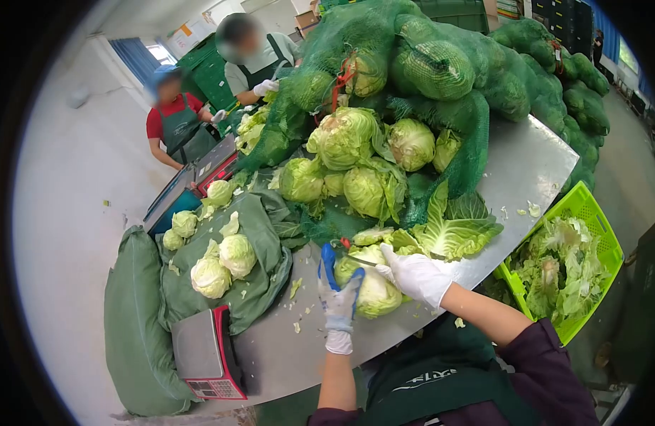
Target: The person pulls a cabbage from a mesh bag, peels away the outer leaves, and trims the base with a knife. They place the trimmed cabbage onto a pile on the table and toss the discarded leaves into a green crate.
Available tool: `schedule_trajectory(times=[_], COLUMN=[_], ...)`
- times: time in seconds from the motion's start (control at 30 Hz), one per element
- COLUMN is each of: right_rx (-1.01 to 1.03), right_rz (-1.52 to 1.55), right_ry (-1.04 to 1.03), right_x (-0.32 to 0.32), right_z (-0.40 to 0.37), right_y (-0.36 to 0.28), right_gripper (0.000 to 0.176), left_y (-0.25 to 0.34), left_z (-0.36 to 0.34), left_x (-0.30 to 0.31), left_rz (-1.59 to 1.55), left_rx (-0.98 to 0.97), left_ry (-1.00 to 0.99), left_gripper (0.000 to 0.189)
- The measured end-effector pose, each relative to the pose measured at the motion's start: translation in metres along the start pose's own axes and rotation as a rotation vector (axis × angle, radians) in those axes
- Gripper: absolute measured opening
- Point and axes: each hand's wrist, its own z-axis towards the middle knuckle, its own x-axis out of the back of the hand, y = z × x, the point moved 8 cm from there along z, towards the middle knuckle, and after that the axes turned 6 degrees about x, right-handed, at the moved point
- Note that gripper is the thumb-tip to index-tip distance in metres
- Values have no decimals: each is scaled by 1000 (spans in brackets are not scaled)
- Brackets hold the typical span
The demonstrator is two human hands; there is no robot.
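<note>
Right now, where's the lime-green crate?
The lime-green crate is at right in the head view, beside the metal table, beyond the gloved right hand.

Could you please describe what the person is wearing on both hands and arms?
The left hand wears a white glove with bright blue areas on the fingers; the right hand wears a plain white glove. Dark purple fabric sleeves end well above the wrists.

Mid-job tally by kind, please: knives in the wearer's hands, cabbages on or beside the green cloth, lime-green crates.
Knife in the right hand: 1
Cabbages on or beside the green cloth: 5
Lime-green crate: 1
Total: 7
</note>
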Motion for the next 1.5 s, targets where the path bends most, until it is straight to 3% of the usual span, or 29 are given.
schedule_trajectory(times=[0.07, 0.13, 0.17, 0.3, 0.37, 0.4, 0.47, 0.53, 0.6, 0.63, 0.67, 0.73, 0.77, 0.83, 0.9, 0.93, 1.0, 1.03, 1.07, 1.1, 1.13, 1.17, 1.2, 1.27, 1.3, 1.33, 1.4, 1.47, 1.5], right_rx=[-45, 22, 18, 7, -44, -91, -87, -69, 26, 70, 80, -306, -371, -306, -254, -243, -246, -253, -258, -96, -303, -376, -547, -465, -448, -429, -352, -450, -454], right_rz=[-43, -88, -88, -127, -102, -117, -91, -101, -145, -292, -290, 32, 20, 131, 158, 158, 154, 189, 222, 91, 132, 166, 281, 369, 522, 676, 709, 810, 817], right_ry=[-65, 16, 9, -82, -178, -261, -242, -267, -176, -348, -346, 148, 184, 289, 240, 158, 90, 134, 180, 296, 91, 13, 113, 473, 498, 522, 341, 28, 26], right_x=[-7, -2, -3, 3, 7, -1, -21, -38, -38, -38, -37, -10, 0, 21, 15, 6, -22, -40, -43, -18, -34, -41, -28, 2, 10, 12, -23, -76, -82], right_z=[4, 6, 9, 49, 70, 80, 88, 82, 69, 57, 53, 33, 22, -2, -14, -17, -10, 1, 8, 13, 23, 23, 13, -5, -18, -30, -51, -58, -54], right_y=[7, 7, 10, 21, 43, 60, 90, 120, 136, 128, 118, 117, 100, 47, 14, 1, 9, 31, 47, 48, 95, 133, 141, 114, 89, 63, 21, -8, -7], right_gripper=[57, 55, 55, 53, 57, 60, 64, 57, 49, 48, 48, 49, 47, 55, 62, 65, 62, 55, 49, 35, 29, 50, 47, 41, 44, 48, 58, 64, 64], left_y=[14, 12, 18, 27, 46, 44, 38, 22, 5, 1, -3, -5, -8, -2, 30, 38, 78, 54, 43, 31, 20, 3, -3, -25, -33, -21, -64, -68, -71], left_z=[0, -1, -3, -9, -25, -28, -35, -39, -48, -51, -51, -53, -54, -52, -45, -40, -34, -27, -26, -27, -27, -27, -29, -27, -31, -34, -43, -62, -74], left_x=[-5, -12, -13, -20, -30, -29, -18, 2, 17, 26, 35, 49, 49, 54, 46, 42, 17, 7, 4, 0, -3, 4, 10, 28, 33, 39, 60, 57, 58], left_rz=[120, 162, 243, 254, 493, 498, 382, 264, -186, -180, -102, -17, -60, -107, 655, 654, 805, 658, 655, 529, 405, 276, 277, -106, -306, -265, -408, -470, -534], left_rx=[-70, 30, -32, 55, -208, -208, -143, -106, 58, 55, 61, 70, 161, 252, 75, 73, -355, -237, -237, -179, -125, 12, 13, 279, 423, 377, 337, 317, 303], left_ry=[7, -30, 2, -6, -16, -23, 8, 21, 34, 40, 58, 80, 43, 7, -165, -170, -146, -259, -258, -319, -379, -369, -365, -239, -180, -156, 23, 128, 233], left_gripper=[80, 78, 73, 68, 60, 60, 53, 49, 50, 50, 49, 48, 50, 51, 57, 57, 61, 59, 59, 58, 58, 57, 57, 54, 52, 53, 54, 53, 52])
